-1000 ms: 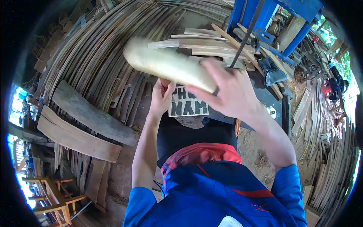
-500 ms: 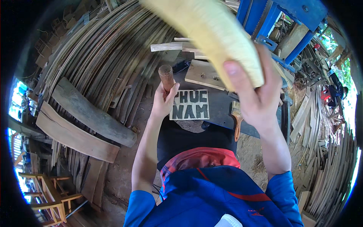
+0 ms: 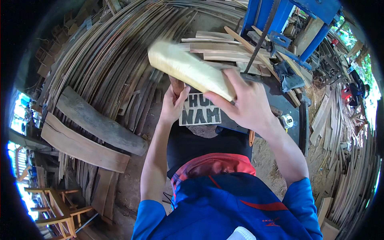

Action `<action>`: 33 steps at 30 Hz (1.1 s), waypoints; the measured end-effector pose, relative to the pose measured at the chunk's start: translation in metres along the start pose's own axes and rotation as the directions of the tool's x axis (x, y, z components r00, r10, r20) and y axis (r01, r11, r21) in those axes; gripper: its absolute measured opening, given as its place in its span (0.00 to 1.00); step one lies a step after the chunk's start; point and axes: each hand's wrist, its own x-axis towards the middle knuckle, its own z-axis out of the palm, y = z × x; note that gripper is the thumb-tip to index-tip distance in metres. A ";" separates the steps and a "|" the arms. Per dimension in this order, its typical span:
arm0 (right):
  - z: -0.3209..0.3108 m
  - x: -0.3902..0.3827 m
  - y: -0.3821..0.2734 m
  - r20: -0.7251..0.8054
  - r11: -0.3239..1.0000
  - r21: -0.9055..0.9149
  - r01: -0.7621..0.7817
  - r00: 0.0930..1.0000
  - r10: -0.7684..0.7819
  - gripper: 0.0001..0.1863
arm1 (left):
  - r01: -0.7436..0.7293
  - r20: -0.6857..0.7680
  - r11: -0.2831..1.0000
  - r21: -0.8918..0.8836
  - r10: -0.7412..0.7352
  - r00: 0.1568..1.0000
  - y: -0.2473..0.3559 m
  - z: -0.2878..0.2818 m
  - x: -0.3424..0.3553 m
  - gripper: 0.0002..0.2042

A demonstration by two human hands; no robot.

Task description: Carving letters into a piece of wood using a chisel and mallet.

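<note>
- At the near end of the pale wooden piece (image 3: pixel 188 66), the right hand (image 3: pixel 254 104) is closed firmly on it, thumb along the near edge and fingers over the far side.
- Long axis of the pale piece: diagonal, from the right hand toward the upper left; its broad far end points away from the body and is slightly blurred.
- Position: raised above the bench, crossing over the top of a brown wooden handle (image 3: pixel 176 85); whether the two touch cannot be told.
- Left hand (image 3: pixel 173 106): wrapped around the brown handle, which points away from the body, its top covered by the pale piece.
- Writing: a pale plate (image 3: pixel 200 114) beside the left hand bears two rows of dark block capitals, the upper row partly covered. The blue shirt (image 3: pixel 224 208) carries a small red emblem with lettering.
- Edges: the dark bench (image 3: pixel 295 132) ends just before the lap; an orange brush handle (image 3: pixel 251 138) juts past that edge.
- Room: a strip of dirt floor (image 3: pixel 266 160) separates bench and right-hand timber. Beyond the hands lie loose wooden strips (image 3: pixel 218 48) and a blue machine (image 3: pixel 314 10); long boards (image 3: pixel 100 68) are stacked to the left.
</note>
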 end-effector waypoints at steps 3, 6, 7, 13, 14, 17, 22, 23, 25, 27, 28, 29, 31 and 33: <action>-0.024 0.003 -0.008 -0.286 0.933 0.348 0.093 0.958 0.011 0.26 | -0.021 -0.006 1.000 0.018 0.022 1.000 -0.002 -0.002 0.003 0.06; -0.022 0.003 0.000 -0.468 0.805 0.577 0.141 0.864 0.184 0.26 | -0.017 0.012 1.000 -0.010 0.017 1.000 -0.003 -0.001 0.001 0.07; -0.016 -0.001 0.000 -0.472 0.865 0.483 0.138 0.872 0.125 0.26 | -0.011 0.022 1.000 0.000 0.011 1.000 -0.003 0.000 0.001 0.06; 0.006 -0.030 0.018 -0.158 0.853 0.522 -0.001 0.983 0.098 0.25 | -0.034 -0.013 0.997 0.070 0.035 0.999 -0.002 -0.004 -0.002 0.05; 0.003 -0.036 0.019 -0.183 0.807 0.589 -0.026 0.969 0.165 0.24 | -0.030 0.003 0.999 0.045 0.030 1.000 -0.001 -0.007 -0.002 0.05; 0.021 -0.060 0.029 -0.100 0.639 0.751 -0.169 0.927 0.362 0.21 | -0.068 -0.073 0.997 -0.029 0.065 0.995 -0.007 -0.017 -0.007 0.07; 0.101 -0.113 0.055 0.287 0.165 0.862 -0.480 0.730 0.620 0.19 | -0.136 -0.493 0.943 -0.303 -0.033 0.869 -0.007 -0.045 -0.014 0.10; 0.108 -0.125 0.056 0.310 0.153 0.854 -0.498 0.721 0.620 0.20 | -0.188 -0.584 0.898 -0.398 -0.090 0.807 -0.003 -0.050 -0.018 0.10; 0.124 -0.133 0.061 0.351 0.121 0.843 -0.524 0.708 0.613 0.21 | -0.294 -0.682 0.808 -0.510 -0.172 0.710 -0.013 -0.084 -0.032 0.11; 0.131 -0.137 0.060 0.415 0.051 0.830 -0.556 0.675 0.610 0.21 | -0.423 -0.771 0.712 -0.561 -0.263 0.580 -0.016 -0.105 -0.051 0.13; 0.131 -0.138 0.061 0.424 0.046 0.825 -0.563 0.671 0.609 0.21 | -0.453 -0.750 0.641 -0.620 -0.314 0.582 -0.024 -0.119 -0.060 0.15; 0.130 -0.138 0.063 0.423 0.028 0.823 -0.568 0.645 0.636 0.21 | -0.414 -0.737 0.646 -0.642 -0.372 0.564 -0.026 -0.124 -0.071 0.16; 0.128 -0.134 0.066 0.412 0.003 0.836 -0.549 0.631 0.657 0.23 | -0.408 -0.600 0.448 -0.795 -0.487 0.635 -0.030 -0.142 -0.092 0.19; 0.129 -0.136 0.072 0.397 0.010 0.836 -0.549 0.617 0.680 0.24 | -0.426 -0.592 0.416 -0.803 -0.483 0.645 -0.026 -0.145 -0.100 0.20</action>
